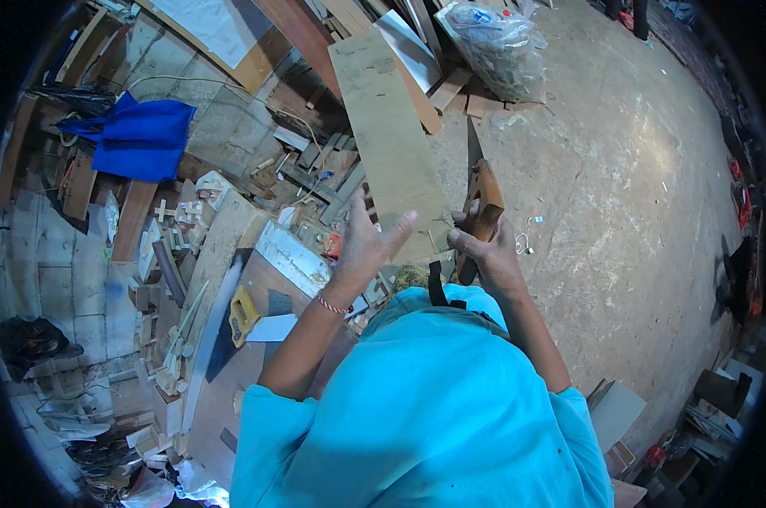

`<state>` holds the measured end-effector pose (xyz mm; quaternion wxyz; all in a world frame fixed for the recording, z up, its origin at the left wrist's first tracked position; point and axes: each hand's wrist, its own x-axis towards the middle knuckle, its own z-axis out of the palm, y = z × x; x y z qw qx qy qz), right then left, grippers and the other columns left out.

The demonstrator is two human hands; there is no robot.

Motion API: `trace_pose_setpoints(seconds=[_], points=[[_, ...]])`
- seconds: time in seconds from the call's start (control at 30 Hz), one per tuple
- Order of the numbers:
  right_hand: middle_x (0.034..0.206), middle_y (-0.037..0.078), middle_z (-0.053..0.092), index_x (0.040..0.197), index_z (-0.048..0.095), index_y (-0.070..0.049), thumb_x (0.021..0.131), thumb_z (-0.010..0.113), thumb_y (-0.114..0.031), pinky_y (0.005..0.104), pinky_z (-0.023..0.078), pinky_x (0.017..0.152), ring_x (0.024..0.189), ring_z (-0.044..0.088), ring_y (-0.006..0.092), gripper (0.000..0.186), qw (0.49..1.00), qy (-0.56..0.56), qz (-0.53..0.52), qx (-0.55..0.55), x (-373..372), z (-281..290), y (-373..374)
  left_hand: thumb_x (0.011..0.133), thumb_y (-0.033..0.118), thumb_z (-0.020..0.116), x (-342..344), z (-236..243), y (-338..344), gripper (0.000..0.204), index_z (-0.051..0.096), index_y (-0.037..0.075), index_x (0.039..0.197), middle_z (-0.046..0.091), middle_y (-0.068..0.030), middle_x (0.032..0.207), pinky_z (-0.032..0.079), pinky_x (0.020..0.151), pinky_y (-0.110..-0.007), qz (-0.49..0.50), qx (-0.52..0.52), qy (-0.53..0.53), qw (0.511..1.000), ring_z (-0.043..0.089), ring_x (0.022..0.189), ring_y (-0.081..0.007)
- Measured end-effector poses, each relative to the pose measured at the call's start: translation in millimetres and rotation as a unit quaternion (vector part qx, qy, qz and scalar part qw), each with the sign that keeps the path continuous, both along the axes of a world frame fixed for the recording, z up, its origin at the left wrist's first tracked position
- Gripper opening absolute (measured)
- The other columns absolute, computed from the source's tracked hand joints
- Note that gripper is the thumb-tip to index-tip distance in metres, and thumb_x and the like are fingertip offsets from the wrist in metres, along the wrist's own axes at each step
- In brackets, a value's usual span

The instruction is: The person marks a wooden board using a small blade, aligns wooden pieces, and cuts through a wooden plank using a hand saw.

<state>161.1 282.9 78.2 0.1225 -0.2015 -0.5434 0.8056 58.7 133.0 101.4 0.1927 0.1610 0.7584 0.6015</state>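
A long, pale wooden board [391, 127] with dark smudges stretches away from my body, tilted slightly to the left. My left hand [368, 245] grips its near left edge, the thumb over the face and the other fingers partly hidden at the side. In my right hand [494, 254] is a handsaw [484, 203] with a brown wooden handle, its dark blade pointing away from me. The right fingertips come up to the board's near right corner; whether they touch it I cannot tell.
To the left, a workbench [222, 245] carries wood offcuts and a second saw with a yellow handle [243, 313]. A blue cloth bag [146, 135] lies farther left. Beyond the board stands a clear plastic sack [501, 55]. Bare concrete floor [603, 195] spreads to the right.
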Motion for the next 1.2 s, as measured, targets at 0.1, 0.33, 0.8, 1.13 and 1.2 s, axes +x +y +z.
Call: trace_pose_setpoints(seconds=[0.1, 0.33, 0.8, 1.13, 1.2], points=[[0.093, 0.012, 0.054, 0.097, 0.042, 0.002, 0.068, 0.067, -0.009, 0.0295, 0.045, 0.073, 0.082, 0.053, 0.0158, 0.039, 0.999, -0.046, -0.007, -0.003, -0.8, 0.8, -1.2, 0.07, 0.016, 0.068, 7.8, -4.7, 2.0, 0.062, 0.029, -0.006, 0.113, 0.046, -0.0175, 0.109, 0.039, 0.087, -0.033, -0.043, 0.009, -0.034, 0.998, 0.048, 0.102, -0.0215], [0.096, 0.014, 0.056, 0.094, 0.04, 0.0, 0.07, 0.064, -0.003, 0.0297, 0.045, 0.075, 0.085, 0.055, 0.0174, 0.035, 0.999, -0.015, 0.029, 0.003, -1.4, -0.6, 2.3, 0.068, 0.013, 0.066, 9.1, -20.2, 6.7, 0.065, 0.025, -0.007, 0.114, 0.044, -0.0193, 0.11, 0.037, 0.088, -0.033, -0.029, 0.03, -0.044, 0.998, 0.046, 0.103, -0.0236], [0.092, 0.013, 0.057, 0.087, 0.041, -0.001, 0.071, 0.064, -0.004, 0.0263, 0.046, 0.068, 0.08, 0.055, 0.0146, 0.028, 0.997, 0.026, 0.059, 0.035, -0.3, -3.6, -1.6, 0.067, -0.002, 0.058, 16.4, -14.5, 9.8, 0.066, 0.019, 0.001, 0.12, 0.038, -0.012, 0.114, 0.038, 0.088, -0.032, 0.006, 0.084, -0.161, 0.983, 0.04, 0.107, -0.0187], [0.094, 0.01, 0.052, 0.097, 0.04, -0.002, 0.07, 0.065, -0.005, 0.0309, 0.046, 0.075, 0.086, 0.054, 0.0168, 0.037, 0.997, -0.026, 0.069, 0.02, 0.0, -18.9, -0.5, 0.066, -0.003, 0.058, 13.4, -21.3, 8.5, 0.066, 0.017, 0.0, 0.118, 0.037, -0.0133, 0.115, 0.039, 0.088, -0.032, -0.01, 0.063, -0.127, 0.99, 0.04, 0.108, -0.0196], [0.093, 0.01, 0.053, 0.096, 0.041, -0.002, 0.071, 0.065, -0.005, 0.0309, 0.046, 0.075, 0.086, 0.054, 0.0166, 0.035, 0.998, -0.02, 0.064, 0.022, -1.3, -18.1, -0.6, 0.066, -0.003, 0.058, 12.0, -20.8, 8.5, 0.066, 0.017, 0.0, 0.118, 0.037, -0.0133, 0.115, 0.039, 0.088, -0.032, -0.006, 0.041, -0.121, 0.992, 0.041, 0.108, -0.0196]])
